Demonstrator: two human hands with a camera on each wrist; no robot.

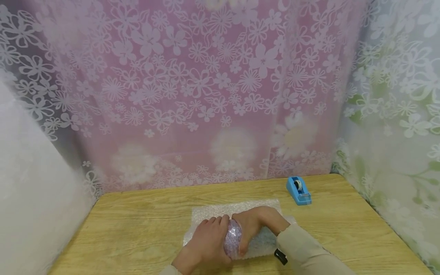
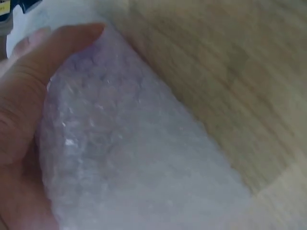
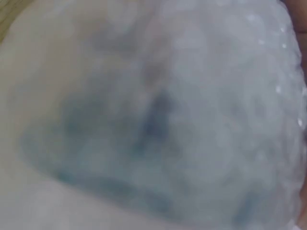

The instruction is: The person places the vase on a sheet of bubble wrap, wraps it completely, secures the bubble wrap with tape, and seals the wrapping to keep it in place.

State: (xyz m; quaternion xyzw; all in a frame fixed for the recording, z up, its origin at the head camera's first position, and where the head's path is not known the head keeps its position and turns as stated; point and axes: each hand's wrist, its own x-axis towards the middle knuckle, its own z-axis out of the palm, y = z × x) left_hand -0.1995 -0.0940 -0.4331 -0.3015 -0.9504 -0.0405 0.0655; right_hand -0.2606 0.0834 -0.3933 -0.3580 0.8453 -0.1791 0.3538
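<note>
A rounded bundle in clear bubble wrap (image 1: 233, 237), lavender where it shows between the hands, lies near the table's front. My left hand (image 1: 210, 241) grips its left side, with the thumb (image 2: 62, 48) across the wrap in the left wrist view. From the right, my right hand (image 1: 251, 226) curls over the same bundle. A loose sheet of bubble wrap (image 1: 235, 208) spreads flat behind and beneath the hands. In the blurred right wrist view, dark blue-green shapes show through the wrap (image 3: 230, 81); what is inside cannot be made out.
A blue tape dispenser (image 1: 298, 191) stands at the back right of the wooden table (image 1: 137, 221). Beside the right sleeve lies a small black object (image 1: 280, 256), partly covered. Flower-patterned curtains (image 1: 192, 95) enclose the table at the back and sides.
</note>
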